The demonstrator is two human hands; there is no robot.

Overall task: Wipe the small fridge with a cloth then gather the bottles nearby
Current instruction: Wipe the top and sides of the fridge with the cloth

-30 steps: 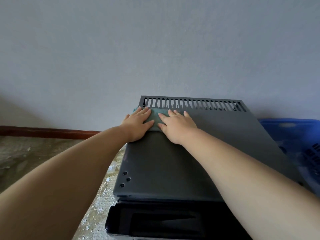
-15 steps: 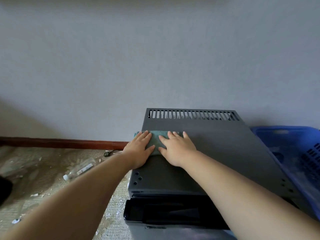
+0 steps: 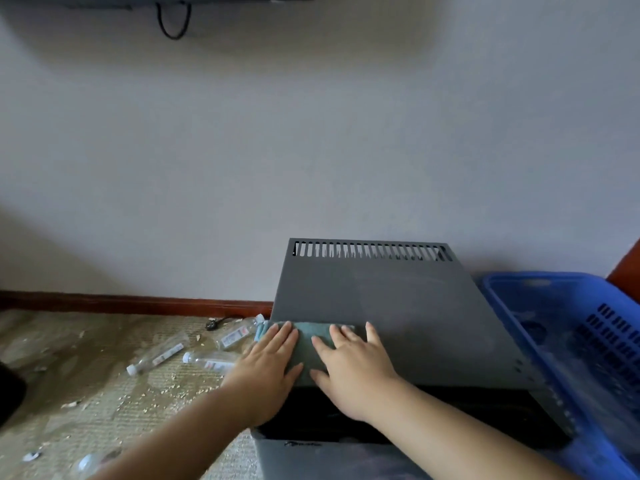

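The small dark grey fridge (image 3: pixel 398 306) stands against the wall, its flat top slotted along the back. A green cloth (image 3: pixel 310 336) lies on the near left part of the top. My left hand (image 3: pixel 270 362) and my right hand (image 3: pixel 353 362) both press flat on the cloth, fingers spread. Three clear plastic bottles lie on the floor left of the fridge: one (image 3: pixel 157 355), a second (image 3: pixel 211 360) and a third (image 3: pixel 239 332) nearest the fridge. Another clear bottle (image 3: pixel 93 460) shows at the bottom left.
A blue plastic basket (image 3: pixel 540 299) stands tight against the fridge's right side. The matted floor (image 3: pixel 86 375) is littered with crumbs. A dark plug (image 3: pixel 212 323) lies by the brown skirting board (image 3: pixel 131 303). A dark object (image 3: pixel 10 393) sits at the left edge.
Both hands have dragged the cloth from the back slots toward the front edge of the fridge top. The view has pulled back, showing the bottles on the floor.
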